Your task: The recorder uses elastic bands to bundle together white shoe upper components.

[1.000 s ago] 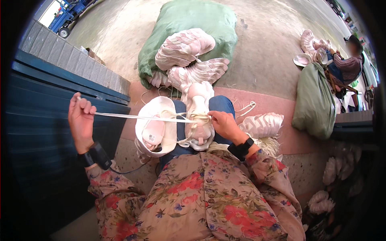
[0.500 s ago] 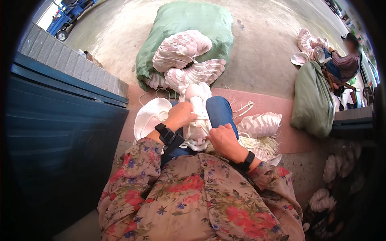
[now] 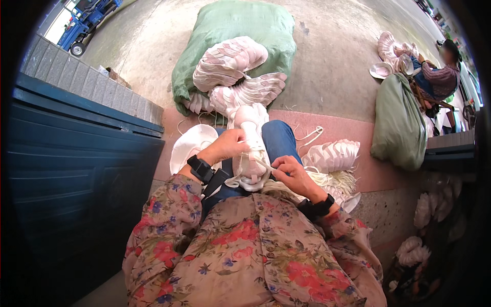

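A stack of white hats (image 3: 250, 148) lies on the person's lap, running lengthwise over the blue jeans (image 3: 279, 140), with a white string (image 3: 258, 166) looped around its near end. The left hand (image 3: 227, 146) rests on the left side of the stack, fingers curled down onto it and pressing it. The right hand (image 3: 286, 171) sits at the stack's right near corner, its fingers pinched on the string where it crosses the hats. Both wrists carry black bands.

Just left of the lap a single white hat (image 3: 192, 146) lies brim up on the pink mat (image 3: 337, 128). To the right, touching the leg, is another bundle of folded white hats (image 3: 332, 156) with loose pale strings (image 3: 335, 179) beside it. Beyond the knees more tied stacks of hats (image 3: 230, 61) lean against a large green sack (image 3: 240, 23) on the concrete floor (image 3: 332, 56). A second green sack (image 3: 399, 123) stands well to the right, and behind it another person (image 3: 437, 77) sits among further hats. A dark blue wall (image 3: 76, 169) runs along the left
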A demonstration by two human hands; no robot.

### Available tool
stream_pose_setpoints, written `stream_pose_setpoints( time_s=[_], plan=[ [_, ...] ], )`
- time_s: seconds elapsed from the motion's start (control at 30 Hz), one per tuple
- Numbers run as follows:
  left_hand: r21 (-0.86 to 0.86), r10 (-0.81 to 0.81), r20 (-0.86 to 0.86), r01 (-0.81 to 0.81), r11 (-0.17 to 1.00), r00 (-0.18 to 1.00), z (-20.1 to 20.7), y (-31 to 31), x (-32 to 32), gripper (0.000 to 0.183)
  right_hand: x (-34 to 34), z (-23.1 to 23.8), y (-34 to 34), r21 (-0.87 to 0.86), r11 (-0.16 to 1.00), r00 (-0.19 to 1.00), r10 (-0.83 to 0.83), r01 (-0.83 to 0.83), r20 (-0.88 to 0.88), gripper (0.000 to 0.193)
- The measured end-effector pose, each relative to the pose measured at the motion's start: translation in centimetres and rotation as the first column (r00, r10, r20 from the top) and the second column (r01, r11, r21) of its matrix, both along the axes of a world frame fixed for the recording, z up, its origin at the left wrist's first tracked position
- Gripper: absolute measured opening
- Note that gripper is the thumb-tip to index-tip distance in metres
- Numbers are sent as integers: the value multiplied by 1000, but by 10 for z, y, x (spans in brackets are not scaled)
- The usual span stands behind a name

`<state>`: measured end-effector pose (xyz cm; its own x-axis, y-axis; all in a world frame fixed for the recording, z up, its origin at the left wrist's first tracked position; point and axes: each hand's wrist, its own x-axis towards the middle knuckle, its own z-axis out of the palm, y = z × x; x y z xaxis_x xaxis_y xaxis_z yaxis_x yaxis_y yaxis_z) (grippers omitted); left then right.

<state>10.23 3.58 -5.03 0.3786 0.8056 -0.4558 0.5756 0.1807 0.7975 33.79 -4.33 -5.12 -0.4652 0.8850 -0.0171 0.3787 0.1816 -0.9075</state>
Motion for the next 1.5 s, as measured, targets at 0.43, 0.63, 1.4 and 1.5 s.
stream_pose_setpoints(
  time_s=[0.43,0.63,1.4,1.5],
  plan=[
    [-156,44,180,-16,988,983,-8,3,1,13,-3,3,-4,-214,976,997,-54,40,-61,17],
    [-538,474,251,-285,793,844,24,2,-22,21,96,5,-13,-554,831,416,-518,39,-748,22],
    [-155,761,436,-792,590,481,154,-46,-208,22,215,-28,-30,-848,510,-233,-816,142,-530,37],
    [-143,791,388,-817,559,474,155,-66,-223,22,216,-29,-33,-876,467,-209,-850,121,-483,36]
  ],
)
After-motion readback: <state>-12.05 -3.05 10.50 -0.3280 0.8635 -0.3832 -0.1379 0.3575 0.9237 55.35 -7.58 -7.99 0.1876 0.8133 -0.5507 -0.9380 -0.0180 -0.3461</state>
